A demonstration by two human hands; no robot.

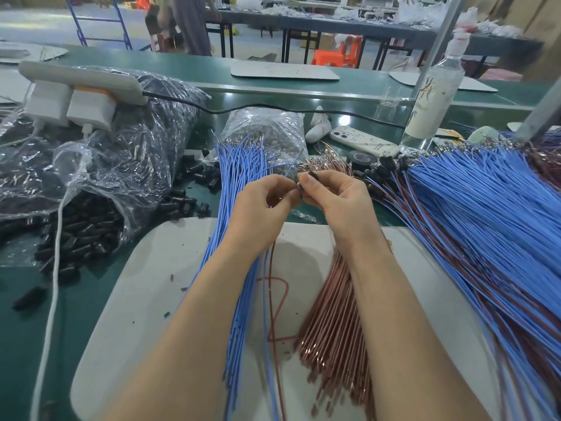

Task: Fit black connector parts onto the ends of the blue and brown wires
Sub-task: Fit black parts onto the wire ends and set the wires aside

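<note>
Head view: over the green worktop (91,299), your left hand (261,205) pinches the wire ends (298,186) while your right hand (337,202) pinches a black connector part (312,176) against them, the fingers of both hands clamped. The wires look light and floppy, so grip close behind the tips. The part looks tiny, hard and likely slippery, so hold it by its sides.

Mat (145,268) sits front centre. On it: left wire bundle (239,329), right wire bundle (331,329) beside it. Connector bag (121,165) left of mat, assembled wire pile (485,223) right; phone (361,141), bottle (434,95) behind.
</note>
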